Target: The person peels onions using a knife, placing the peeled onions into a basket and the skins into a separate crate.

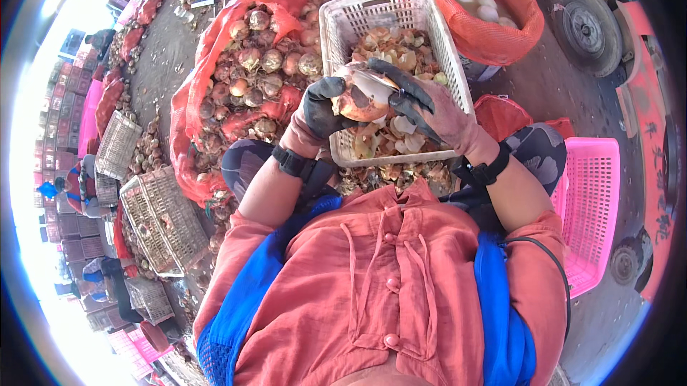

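Some white onions [487, 13] look done; my left hand [320, 108] and right hand [433, 107] pinch a part-peeled onion [359, 99]; sacked onions [272, 61] wait.

Over white crate [336, 42]: open air beyond both hands, above peelings [401, 49]. Left hand [323, 108] to right hand [424, 103]: direct line blocked by onion [361, 96]. Left exit: full mesh bag [189, 110] crowds crate wall. Far right: bucket [494, 46] rim obstructs; bare floor [545, 85] between it and wheel [583, 24]. Near side: left knee [243, 167], right knee [540, 150] flank crate.
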`<action>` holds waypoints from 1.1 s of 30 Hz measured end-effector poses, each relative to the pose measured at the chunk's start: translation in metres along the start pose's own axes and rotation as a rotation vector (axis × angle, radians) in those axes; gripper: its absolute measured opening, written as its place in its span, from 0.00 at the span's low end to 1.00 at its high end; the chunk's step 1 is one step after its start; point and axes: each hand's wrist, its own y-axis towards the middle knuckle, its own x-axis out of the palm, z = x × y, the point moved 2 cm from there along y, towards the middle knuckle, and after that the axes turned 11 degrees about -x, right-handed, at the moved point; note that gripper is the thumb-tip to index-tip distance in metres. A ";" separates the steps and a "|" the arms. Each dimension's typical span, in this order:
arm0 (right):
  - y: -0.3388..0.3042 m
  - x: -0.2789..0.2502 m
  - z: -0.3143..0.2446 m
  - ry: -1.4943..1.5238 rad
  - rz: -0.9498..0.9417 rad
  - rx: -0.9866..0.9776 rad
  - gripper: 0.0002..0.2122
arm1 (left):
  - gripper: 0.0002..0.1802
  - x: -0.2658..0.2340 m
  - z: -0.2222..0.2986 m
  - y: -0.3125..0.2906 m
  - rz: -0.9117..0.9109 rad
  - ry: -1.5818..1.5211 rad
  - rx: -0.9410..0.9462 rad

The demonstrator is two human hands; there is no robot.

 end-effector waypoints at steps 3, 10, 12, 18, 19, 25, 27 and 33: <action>0.006 -0.004 -0.007 0.224 0.051 0.201 0.20 | 0.36 -0.024 0.003 0.001 -0.111 0.001 -0.136; 0.002 -0.009 0.006 0.477 0.107 0.411 0.19 | 0.23 -0.024 0.005 0.002 0.451 0.593 -0.109; 0.002 -0.013 0.005 0.551 0.125 0.492 0.17 | 0.23 -0.024 0.006 0.003 0.439 0.609 -0.113; -0.007 -0.049 0.017 0.657 0.413 0.505 0.16 | 0.28 -0.031 0.012 -0.004 0.243 0.886 0.084; -0.009 -0.068 0.015 0.689 0.459 0.412 0.16 | 0.32 -0.028 0.014 -0.008 0.124 0.893 0.106; -0.016 -0.031 0.024 0.801 0.265 0.555 0.30 | 0.21 -0.027 0.011 -0.004 0.307 0.619 0.159; -0.008 -0.009 0.018 0.855 0.210 0.420 0.33 | 0.14 -0.051 0.010 -0.003 0.456 0.407 0.133; 0.005 0.006 -0.001 -0.047 0.034 0.089 0.33 | 0.15 -0.040 0.010 0.010 0.361 0.915 0.181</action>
